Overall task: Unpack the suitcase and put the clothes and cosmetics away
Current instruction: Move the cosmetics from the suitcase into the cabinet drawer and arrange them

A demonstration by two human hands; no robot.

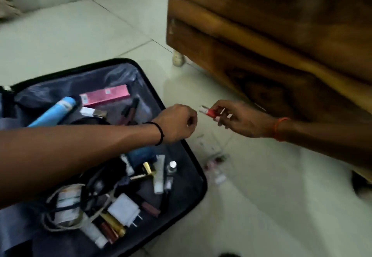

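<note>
Your right hand [239, 119] pinches a small red bottle [211, 113] (blurred) over the floor at three o'clock from the open suitcase [187, 176]; your left hand [178, 124], fingers curled, holds nothing.

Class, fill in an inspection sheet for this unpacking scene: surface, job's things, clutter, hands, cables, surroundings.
Surface: pale tiled floor.
Job's things: open black suitcase holding a pink rectangular box, a blue cylindrical bottle and small tubes.
Clutter: blurred small items on floor.
Hands: right hand pinches a small red bottle; left hand curled, contents unclear.
Cables: white charger plug, cords in suitcase.
Surroundings: brown wooden furniture.
</note>
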